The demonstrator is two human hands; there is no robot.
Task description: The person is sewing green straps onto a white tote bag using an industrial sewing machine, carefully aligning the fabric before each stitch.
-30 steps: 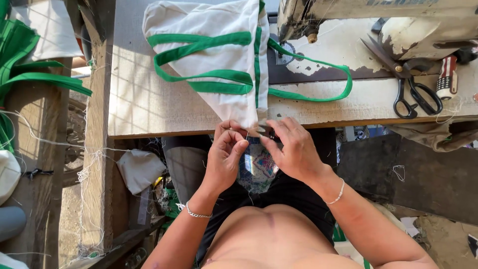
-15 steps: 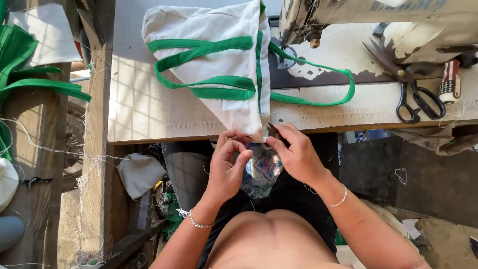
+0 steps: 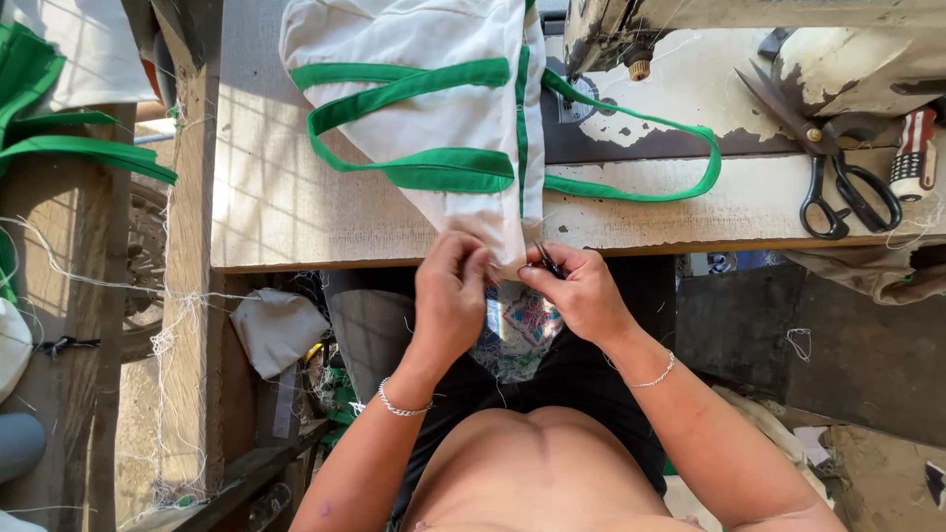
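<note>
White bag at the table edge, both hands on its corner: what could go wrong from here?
1. The right hand seems to hold a small dark tool close to the left hand; fingers could get nicked.
2. The bag overhangs the table; it may slide off.
3. Its green strap lies under the sewing machine; may snag.

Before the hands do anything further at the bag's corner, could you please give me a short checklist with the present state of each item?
1. Left hand pinches the corner of the white bag: ok.
2. Right hand holds a small dark tool at that corner: ok, though the tool's kind is unclear.
3. Bag's bulk lies supported on the table: ok.
4. Green strap clear of the hands: ok.
5. Scissors lie apart, on the table's right: ok.
6. Stitching at the pinched corner: cannot tell, fingers hide it.
</note>
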